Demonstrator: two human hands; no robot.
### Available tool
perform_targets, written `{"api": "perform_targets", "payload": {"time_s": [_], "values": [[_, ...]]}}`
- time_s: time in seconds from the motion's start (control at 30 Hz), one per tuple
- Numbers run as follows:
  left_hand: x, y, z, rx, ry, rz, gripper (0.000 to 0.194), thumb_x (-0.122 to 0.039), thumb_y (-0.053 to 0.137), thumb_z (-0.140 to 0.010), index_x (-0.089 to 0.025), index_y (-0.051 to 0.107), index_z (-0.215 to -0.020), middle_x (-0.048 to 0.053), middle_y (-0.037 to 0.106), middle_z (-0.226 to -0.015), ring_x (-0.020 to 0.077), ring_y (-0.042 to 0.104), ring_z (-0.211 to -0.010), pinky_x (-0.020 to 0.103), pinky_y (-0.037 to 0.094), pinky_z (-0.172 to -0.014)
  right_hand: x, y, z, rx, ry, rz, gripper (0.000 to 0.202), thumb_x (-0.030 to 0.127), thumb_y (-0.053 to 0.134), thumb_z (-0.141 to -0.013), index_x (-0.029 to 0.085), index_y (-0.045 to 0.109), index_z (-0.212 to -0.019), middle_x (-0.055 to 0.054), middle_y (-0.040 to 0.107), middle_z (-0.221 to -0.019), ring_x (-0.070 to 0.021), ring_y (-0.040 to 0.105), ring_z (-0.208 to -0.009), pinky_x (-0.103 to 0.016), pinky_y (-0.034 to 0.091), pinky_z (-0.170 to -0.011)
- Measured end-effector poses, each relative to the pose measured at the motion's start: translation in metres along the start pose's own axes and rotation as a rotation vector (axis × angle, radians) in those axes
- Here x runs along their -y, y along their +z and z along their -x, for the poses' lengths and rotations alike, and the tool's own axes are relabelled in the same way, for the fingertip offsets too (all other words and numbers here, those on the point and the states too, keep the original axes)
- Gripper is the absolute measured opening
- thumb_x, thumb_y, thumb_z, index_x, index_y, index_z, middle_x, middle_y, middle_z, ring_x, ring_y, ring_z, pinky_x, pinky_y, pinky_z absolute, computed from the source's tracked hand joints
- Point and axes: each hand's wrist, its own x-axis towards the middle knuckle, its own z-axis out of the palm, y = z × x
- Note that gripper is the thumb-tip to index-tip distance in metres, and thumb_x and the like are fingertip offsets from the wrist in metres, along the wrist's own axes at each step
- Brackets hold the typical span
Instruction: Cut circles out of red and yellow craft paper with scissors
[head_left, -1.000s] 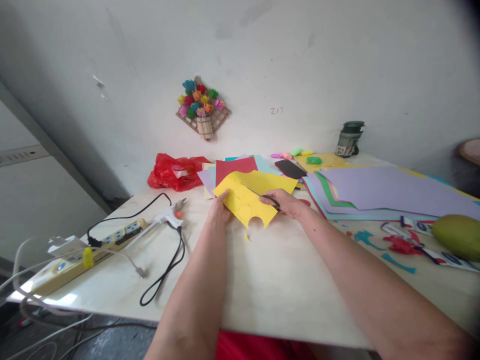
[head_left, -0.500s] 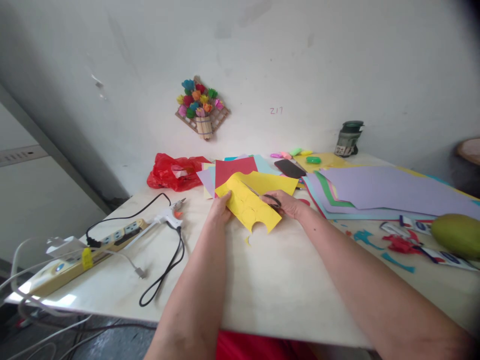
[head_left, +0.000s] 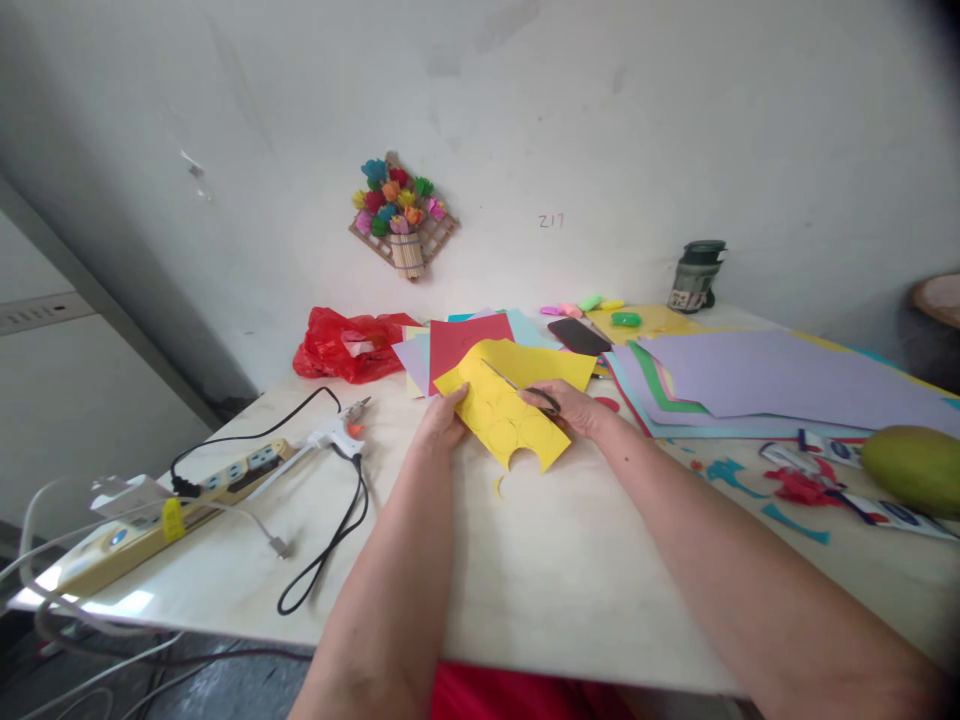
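A sheet of yellow paper (head_left: 506, 415) with circles drawn on it is pinched at its left edge by my left hand (head_left: 448, 418). My right hand (head_left: 564, 405) grips black-handled scissors (head_left: 545, 398), whose blades point up and left across the paper. Rounded notches are cut out of the sheet's lower edge. Behind the scissors the yellow paper spreads to the right over a red sheet (head_left: 457, 342). A small yellow scrap (head_left: 499, 487) lies on the table just below the paper.
Left are a glue gun (head_left: 337, 436), its black cord and a power strip (head_left: 225, 478). A red plastic bag (head_left: 345, 345) and a phone (head_left: 579, 336) lie behind. On the right are stacked colored sheets (head_left: 780, 375), blue scraps, glue tubes and a green fruit (head_left: 911, 470).
The lower part of the yellow paper has shifted slightly right and down in my hands. More of the small scrap beneath it now shows, apart from the sheet's edge.
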Motion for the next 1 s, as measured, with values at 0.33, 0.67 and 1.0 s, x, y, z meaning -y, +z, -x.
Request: {"api": "perform_targets", "payload": {"time_s": [0.33,0.67,1.0], "values": [[-0.0001,-0.0013,-0.0015,-0.018,-0.019,0.014,0.041,-0.007,0.064,-0.075,-0.014,0.061,-0.115,0.012,0.071,-0.101,0.0269,0.067,-0.099,0.042,0.050,-0.097,0.0005,0.0019,-0.0004,-0.018,-0.041,0.020,0.035,0.044,0.074,-0.063,0.017,0.053,-0.069,0.002,0.053,-0.062,-0.0110,0.046,-0.054,-0.024,0.033,-0.049],[-0.0028,0.0021,0.0010,-0.054,-0.030,0.053,0.040,-0.006,0.063,-0.073,-0.014,0.062,-0.112,0.012,0.072,-0.098,0.0273,0.069,-0.095,0.043,0.053,-0.094,-0.0032,-0.0049,-0.0065,0.001,-0.071,0.156,0.036,0.048,0.072,-0.067,0.016,0.056,-0.070,0.004,0.044,-0.056,-0.0076,0.035,-0.047,-0.023,0.025,-0.044],[-0.0050,-0.0008,-0.0066,-0.156,0.098,0.070,0.035,-0.016,0.067,-0.074,-0.016,0.063,-0.108,0.009,0.073,-0.094,0.0272,0.068,-0.097,0.038,0.054,-0.091,0.0039,-0.0018,-0.0005,0.047,-0.036,0.220,0.034,0.045,0.070,-0.069,0.017,0.050,-0.067,0.006,0.039,-0.056,-0.0065,0.031,-0.046,-0.023,0.022,-0.044]]}}
